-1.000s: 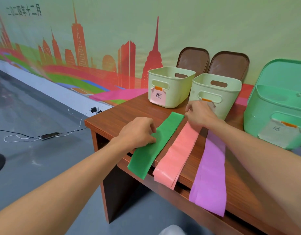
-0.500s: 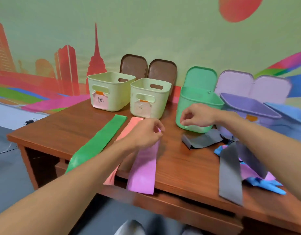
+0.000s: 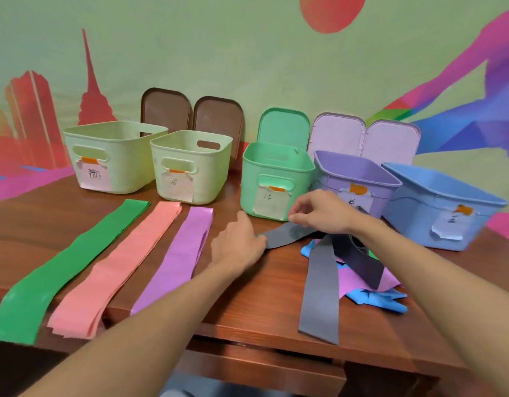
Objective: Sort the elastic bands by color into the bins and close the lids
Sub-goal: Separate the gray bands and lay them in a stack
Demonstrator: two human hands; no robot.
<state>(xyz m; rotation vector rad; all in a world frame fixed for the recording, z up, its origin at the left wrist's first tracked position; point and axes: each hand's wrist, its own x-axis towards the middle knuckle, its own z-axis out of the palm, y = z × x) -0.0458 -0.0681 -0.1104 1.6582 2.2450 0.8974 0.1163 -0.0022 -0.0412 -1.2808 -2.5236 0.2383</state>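
Shifting focus: a second ago we were at the flattened strips on the left; both hands have since come to the tangled pile on the right.
Left hand [image 3: 239, 247]: rests on the surface [image 3: 247, 310] with a fingertip against the left end of the grey band [image 3: 284, 234]; we cannot tell whether it pinches that end or only pins it.
Right hand [image 3: 322, 214]: thumb and forefinger pinch the same band's far edge, just in front of the green bin [image 3: 276, 167].
Laid out: green band [image 3: 69, 267], pink band [image 3: 118, 267] and purple band [image 3: 178, 259] lie flat side by side, near ends hanging over the edge.
Pile: a second grey strip [image 3: 319, 290], a darker strip [image 3: 359, 259] and blue bands [image 3: 376, 300] lie tangled near the purple bin [image 3: 356, 179] and blue bin [image 3: 442, 207].
Other bins: left cream bin [image 3: 115, 150] and second cream bin [image 3: 190, 167] stand open, brown lids [image 3: 167, 110] leaning behind.
Meaning: we judge the grey band is next to be smoothed; binning and lid closing are not yet begun.
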